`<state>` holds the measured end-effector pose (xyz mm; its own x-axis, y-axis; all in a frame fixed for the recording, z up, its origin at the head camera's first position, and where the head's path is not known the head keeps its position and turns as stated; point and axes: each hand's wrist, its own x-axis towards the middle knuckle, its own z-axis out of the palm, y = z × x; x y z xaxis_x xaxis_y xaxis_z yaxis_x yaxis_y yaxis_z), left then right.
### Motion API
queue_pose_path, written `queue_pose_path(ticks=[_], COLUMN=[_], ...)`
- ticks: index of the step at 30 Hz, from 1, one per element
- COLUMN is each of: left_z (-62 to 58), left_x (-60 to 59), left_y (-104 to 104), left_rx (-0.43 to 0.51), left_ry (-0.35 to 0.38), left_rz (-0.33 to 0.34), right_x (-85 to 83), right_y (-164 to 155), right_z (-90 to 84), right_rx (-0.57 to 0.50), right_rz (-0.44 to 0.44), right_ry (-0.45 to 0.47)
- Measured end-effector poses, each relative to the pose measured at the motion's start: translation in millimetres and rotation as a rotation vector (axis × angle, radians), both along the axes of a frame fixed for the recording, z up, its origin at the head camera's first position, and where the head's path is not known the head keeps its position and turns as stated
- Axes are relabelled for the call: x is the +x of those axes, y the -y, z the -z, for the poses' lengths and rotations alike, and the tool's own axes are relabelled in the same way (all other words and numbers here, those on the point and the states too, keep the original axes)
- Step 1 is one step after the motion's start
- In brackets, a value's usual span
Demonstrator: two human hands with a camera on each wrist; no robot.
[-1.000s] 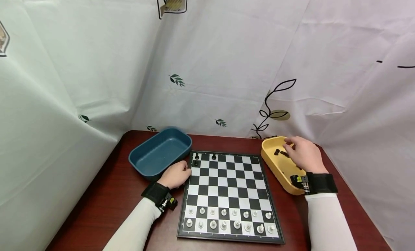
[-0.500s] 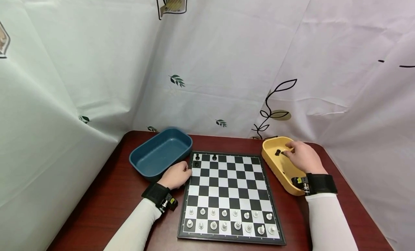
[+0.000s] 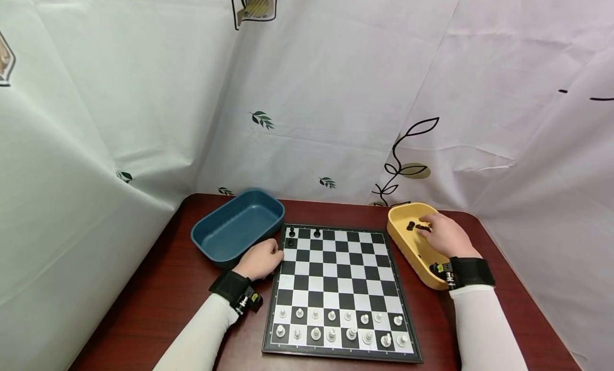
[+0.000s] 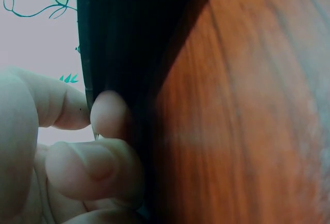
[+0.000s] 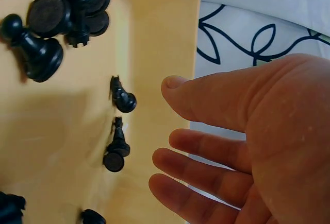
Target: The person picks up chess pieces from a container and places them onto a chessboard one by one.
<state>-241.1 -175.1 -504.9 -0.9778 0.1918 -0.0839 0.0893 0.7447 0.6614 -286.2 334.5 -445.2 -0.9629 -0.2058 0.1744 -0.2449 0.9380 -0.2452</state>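
A black-and-white chessboard (image 3: 336,269) lies on the table between the two hands. My left hand (image 3: 259,259) grips its left edge with curled fingers; in the left wrist view, the thumb (image 4: 85,170) and fingers meet at the dark board edge. Over the yellow tray (image 3: 408,252) reaches my right hand (image 3: 449,236). Its fingers are apart in the right wrist view, with nothing between them. Near those fingertips lie two black chess pieces (image 5: 117,147). A black pawn (image 5: 35,51) and other black pieces are farther inside the tray. The hand hides part of the tray in the head view.
White chess pieces (image 3: 331,333) fill the two near rows of the board. Several black pieces (image 3: 291,232) stand at its far left corner. A blue tray (image 3: 240,226) sits behind the left hand, close to the board. A patterned white cloth (image 3: 312,120) hangs behind the table.
My right hand dips toward the tray's pieces, then shifts slightly left and nearer, with thumb and fingers apart around small black pieces. My left hand stays at the board's edge.
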Motion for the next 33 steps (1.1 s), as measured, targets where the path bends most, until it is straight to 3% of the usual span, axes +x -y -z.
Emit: queue_pose_path(ticks=[16, 33], left_z=[1.1, -0.8], left_x=[1.0, 0.7], left_y=[0.6, -1.1], left_rx=[0.004, 0.002], left_ry=[-0.003, -0.005], left_rz=[-0.003, -0.004], right_x=[-6.3, -4.1], right_y=[-5.2, -9.4], right_z=[18.0, 20.6], right_rx=[-0.013, -0.002], right_rz=[-0.010, -0.014], right_ry=[0.099, 0.158])
